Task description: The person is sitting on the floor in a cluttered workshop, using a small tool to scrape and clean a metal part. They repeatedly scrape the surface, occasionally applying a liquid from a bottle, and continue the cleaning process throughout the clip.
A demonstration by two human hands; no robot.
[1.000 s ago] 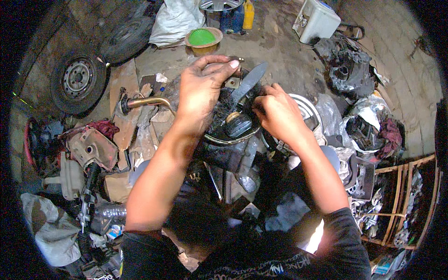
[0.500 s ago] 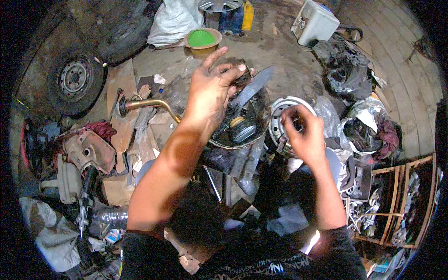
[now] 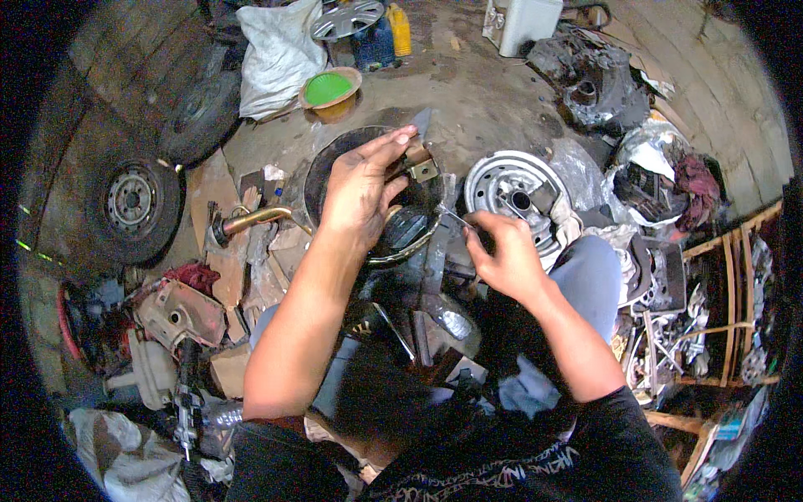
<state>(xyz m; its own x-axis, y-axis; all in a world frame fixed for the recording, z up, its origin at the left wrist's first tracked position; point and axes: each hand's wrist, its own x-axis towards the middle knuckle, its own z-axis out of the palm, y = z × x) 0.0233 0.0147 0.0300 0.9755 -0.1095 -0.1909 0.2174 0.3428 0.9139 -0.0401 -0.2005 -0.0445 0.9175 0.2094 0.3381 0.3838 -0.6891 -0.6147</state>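
Note:
My left hand (image 3: 355, 188) is raised over a round dark basin (image 3: 316, 201). Its thumb and fingers pinch a small angular metal piece (image 3: 425, 170) with a hole in it. Behind the fingertips a grey pointed blade (image 3: 423, 123) sticks up; its lower part is hidden. Inside the basin lies a black ribbed round part (image 3: 406, 230), partly covered by the hand. My right hand (image 3: 506, 255) is closed at the basin's right side, pinching a thin metal rod (image 3: 453, 216) that points toward the metal piece.
A steel wheel rim (image 3: 481, 188) lies right of the basin, a bent brass-coloured pipe (image 3: 255, 219) to its left. Beyond stand a bowl with a green inside (image 3: 343, 107) and a white sack (image 3: 280, 63). Tyres (image 3: 130, 205) lean at left; greasy engine parts (image 3: 590, 84) lie at right.
My right hand has come down and left from above the wheel rim to the basin's edge, and a thin rod now shows in it. The held metal piece is turned, and less blade shows.

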